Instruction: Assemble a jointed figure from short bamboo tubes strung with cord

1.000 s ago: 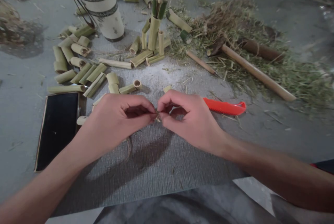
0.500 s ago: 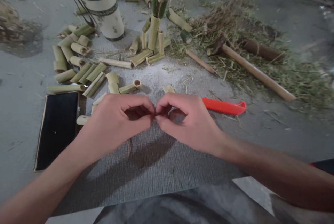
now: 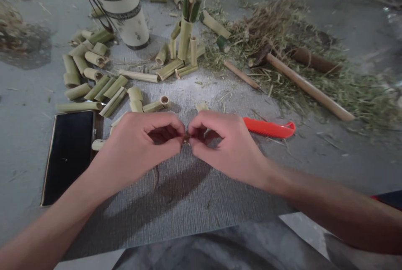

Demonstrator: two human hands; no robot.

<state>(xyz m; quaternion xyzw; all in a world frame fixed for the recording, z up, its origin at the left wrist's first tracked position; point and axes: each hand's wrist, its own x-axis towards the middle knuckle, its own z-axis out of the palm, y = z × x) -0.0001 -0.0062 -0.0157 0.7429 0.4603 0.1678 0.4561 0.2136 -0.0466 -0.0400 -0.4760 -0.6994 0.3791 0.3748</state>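
My left hand and my right hand meet fingertip to fingertip above the table, thumbs and forefingers pinched. Between the tips shows a tiny brown bit of what looks like twine; most of it is hidden by the fingers. A thin strand curves down beneath the left hand. Just beyond my right wrist lies a red plastic tool, its left end covered by the hand. Short cut bamboo pieces lie behind the left hand, one pale piece close to that wrist.
A black phone lies at left. Behind stand a white patterned cup and an upright bamboo assembly. At right, a wooden-handled hammer and a pointed wooden-handled tool lie by shredded plant fibre. The table edge is near my lap.
My fingertips have drawn slightly apart, and a small brown bit now shows between them. Everything else lies as before.
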